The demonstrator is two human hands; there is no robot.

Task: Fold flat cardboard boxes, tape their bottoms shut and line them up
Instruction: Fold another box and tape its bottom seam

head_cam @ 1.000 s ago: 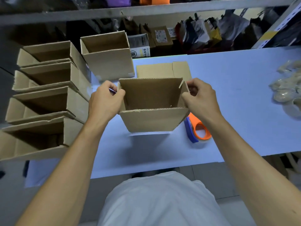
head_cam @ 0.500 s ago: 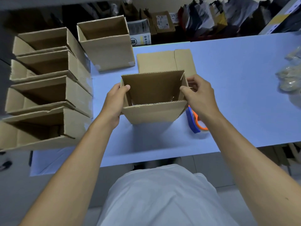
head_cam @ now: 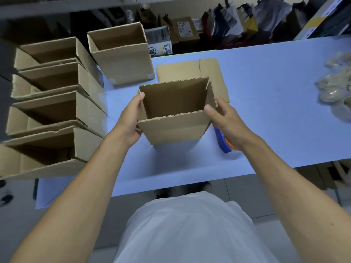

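Note:
An open-topped cardboard box (head_cam: 176,128) stands upright on the blue table (head_cam: 266,114), mouth facing up. My left hand (head_cam: 131,118) grips its left wall, thumb over the rim. My right hand (head_cam: 224,120) holds its right wall, thumb on the near right corner. Behind it a flat unfolded box (head_cam: 182,72) lies on the table. A blue and orange tape dispenser (head_cam: 223,142) sits just right of the box, mostly hidden under my right wrist.
Several folded boxes (head_cam: 55,111) stand in a row along the table's left edge, and one more folded box (head_cam: 123,59) stands at the back. Clear plastic bags (head_cam: 334,88) lie at the far right. Cluttered shelves run behind the table.
My right hand has shifted from the box's far right corner to its near right corner. My left hand has slid lower along the left wall. The box stays put.

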